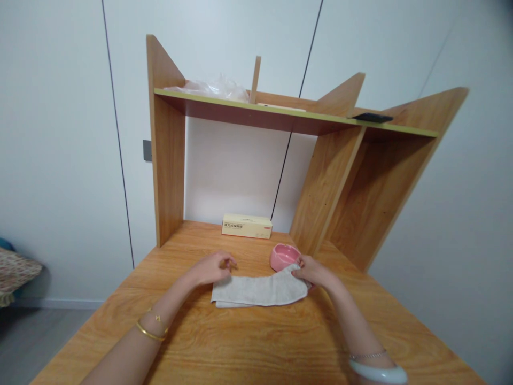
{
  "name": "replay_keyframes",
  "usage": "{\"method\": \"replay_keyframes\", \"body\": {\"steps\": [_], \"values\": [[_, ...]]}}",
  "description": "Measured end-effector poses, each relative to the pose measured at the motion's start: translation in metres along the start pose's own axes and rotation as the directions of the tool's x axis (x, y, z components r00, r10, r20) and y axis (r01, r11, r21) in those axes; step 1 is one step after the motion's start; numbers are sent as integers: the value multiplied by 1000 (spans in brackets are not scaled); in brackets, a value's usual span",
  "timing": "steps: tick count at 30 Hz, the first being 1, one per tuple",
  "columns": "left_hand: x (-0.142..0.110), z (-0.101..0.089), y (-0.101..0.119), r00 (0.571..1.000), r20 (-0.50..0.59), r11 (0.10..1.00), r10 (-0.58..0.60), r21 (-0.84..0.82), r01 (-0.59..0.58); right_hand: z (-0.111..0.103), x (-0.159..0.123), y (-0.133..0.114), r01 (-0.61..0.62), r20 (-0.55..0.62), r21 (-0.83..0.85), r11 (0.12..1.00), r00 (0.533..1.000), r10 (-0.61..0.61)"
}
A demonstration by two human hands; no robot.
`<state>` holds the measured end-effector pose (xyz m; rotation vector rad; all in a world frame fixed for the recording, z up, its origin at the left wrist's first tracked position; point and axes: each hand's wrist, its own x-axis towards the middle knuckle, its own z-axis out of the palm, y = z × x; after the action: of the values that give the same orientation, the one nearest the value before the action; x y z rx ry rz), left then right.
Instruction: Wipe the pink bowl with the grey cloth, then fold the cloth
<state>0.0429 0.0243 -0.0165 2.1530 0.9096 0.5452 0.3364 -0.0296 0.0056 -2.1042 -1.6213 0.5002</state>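
A light grey cloth (258, 290), folded into a long strip, lies across the wooden desk in front of me. My right hand (310, 270) pinches its right end, which is lifted a little off the desk. Just behind that end sits a pink bowl (280, 258), partly covered by the cloth and my fingers. My left hand (216, 267) is at the upper left corner of the cloth, fingers loosely bent and apart, with nothing seen between them. A bit of pink shows under my right hand; what it is I cannot make out.
A cream cardboard box (246, 226) stands at the back of the desk (240, 347). Over it rises a wooden shelf unit (168, 160), with a clear plastic bag (218, 89) and a dark flat object (372, 117) on top. Upright panels bound the right side.
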Motion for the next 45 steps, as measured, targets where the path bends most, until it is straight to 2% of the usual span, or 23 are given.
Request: {"method": "replay_keyframes", "body": {"steps": [1,2,4,7,9,10,12,13,14,15,19,22,25,27,28,29,31,34,37,39,41,45], "values": [[0,7,7,992,-52,990,112,96,-106,1,0,1,-8,3,-11,1000,1000,8],[0,16,14,978,-43,964,203,186,-192,0,1,1,-17,7,-23,1000,1000,17],[-3,36,27,948,56,896,313,314,-315,-1,0,0,-24,7,-38,999,1000,24],[-7,61,38,927,156,829,340,416,-374,-3,-3,-9,26,-27,-20,999,999,-26],[-7,67,39,931,120,842,346,397,-364,-3,-7,-22,93,-55,11,996,994,-92],[-6,66,37,938,62,871,342,353,-341,-2,-11,-31,128,-66,23,992,990,-126],[0,58,30,950,-144,953,278,166,-253,1,-19,-53,184,-86,22,983,980,-182],[3,52,25,942,-265,978,206,21,-208,4,-23,-65,213,-94,7,977,973,-211],[7,46,19,912,-403,974,77,-163,-155,8,-27,-77,235,-99,-13,972,967,-236],[10,41,14,893,-451,966,19,-223,-133,12,-30,-89,257,-96,-31,966,961,-259],[19,31,-10,841,-523,912,-134,-397,-101,34,-36,-127,316,-43,9,949,948,-315],[20,32,-24,807,-545,864,-228,-495,-90,58,-35,-144,338,20,100,936,939,-342],[19,31,-30,773,-568,838,-283,-539,-89,88,-34,-149,255,182,225,940,937,-298],[19,27,-31,747,-595,843,-295,-531,-90,104,-33,-148,164,308,304,938,915,-260],[19,25,-30,735,-612,853,-292,-515,-89,108,-33,-146,138,333,328,935,909,-250],[18,22,-28,724,-630,867,-282,-491,-89,110,-32,-144,134,323,336,932,913,-248],[16,16,-23,713,-660,905,-238,-418,-85,105,-28,-136,188,211,309,932,942,-260],[11,9,-11,742,-659,964,-127,-258,-64,80,-20,-118,260,39,160,952,962,-270],[6,12,-1,808,-589,996,-37,-83,-14,56,-14,-92,197,22,28,980,980,-197],[5,19,3,846,-533,1000,-10,18,23,51,-14,-77,153,47,10,988,987,-154],[6,25,5,874,-487,993,0,102,57,56,-17,-65,124,104,53,991,986,-129],[7,29,4,889,-458,971,12,219,100,75,-22,-53,74,279,244,967,950,-143]]}}
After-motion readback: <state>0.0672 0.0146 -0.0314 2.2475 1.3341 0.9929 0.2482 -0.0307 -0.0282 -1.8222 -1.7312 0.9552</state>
